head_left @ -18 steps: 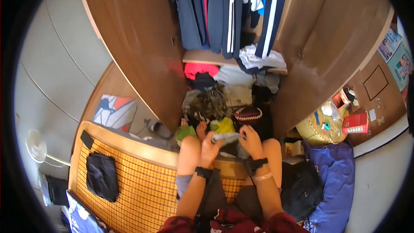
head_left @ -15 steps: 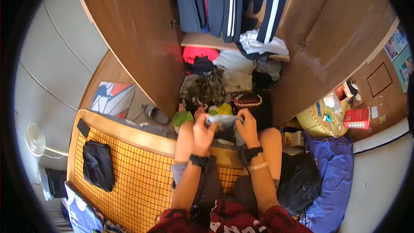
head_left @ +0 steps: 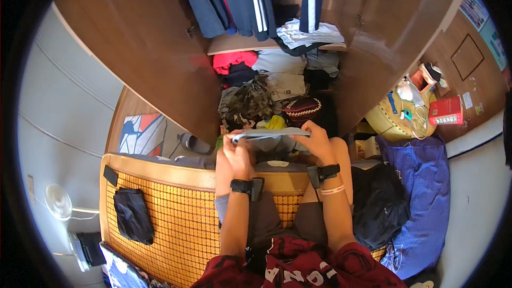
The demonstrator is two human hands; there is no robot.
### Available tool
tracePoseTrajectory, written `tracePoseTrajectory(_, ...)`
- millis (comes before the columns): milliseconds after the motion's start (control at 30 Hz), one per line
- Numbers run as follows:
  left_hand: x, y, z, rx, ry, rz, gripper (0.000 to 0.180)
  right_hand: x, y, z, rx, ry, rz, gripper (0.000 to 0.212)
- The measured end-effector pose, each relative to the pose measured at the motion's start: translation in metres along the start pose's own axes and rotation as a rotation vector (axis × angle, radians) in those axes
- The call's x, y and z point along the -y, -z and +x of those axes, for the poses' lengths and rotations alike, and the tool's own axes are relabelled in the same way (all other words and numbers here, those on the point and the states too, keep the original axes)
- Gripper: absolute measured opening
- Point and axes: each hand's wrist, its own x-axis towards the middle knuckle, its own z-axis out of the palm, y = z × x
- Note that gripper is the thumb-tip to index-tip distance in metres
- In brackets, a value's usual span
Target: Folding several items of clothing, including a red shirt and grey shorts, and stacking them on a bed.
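Note:
Above my knees, a grey garment with a pale band along its top edge is stretched sideways between both hands; its exact kind is unclear. My left hand pinches the band's left end, slightly smeared by motion. At the other end, my right hand grips it between thumb and fingers. Behind the garment, the open wardrobe's bottom holds camouflage-patterned clothing, a yellow-green cloth and a dark red item with a beaded edge.
Wooden wardrobe doors stand open on both sides, with dark trousers hanging between. Folded black cloth lies on the bead mat at left. Black clothing and a blue pillow lie at right, near a yellow stool.
My hands have spread apart and pulled the garment's band into a longer, straighter line. The head view has shifted, so the wardrobe sits further left and higher.

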Motion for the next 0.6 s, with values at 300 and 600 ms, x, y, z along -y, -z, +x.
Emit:
tracePoseTrajectory(300, 0.007, 0.0, 0.017, 0.158, -0.16, 0.223, 0.018, -0.021, -0.007, 0.025, -0.409, 0.109, 0.137, 0.016)
tracePoseTrajectory(600, 0.071, 0.008, 0.008, 0.483, -0.556, 0.937, 0.045, -0.06, -0.017, 0.033, -0.629, -0.006, -0.417, 0.034)
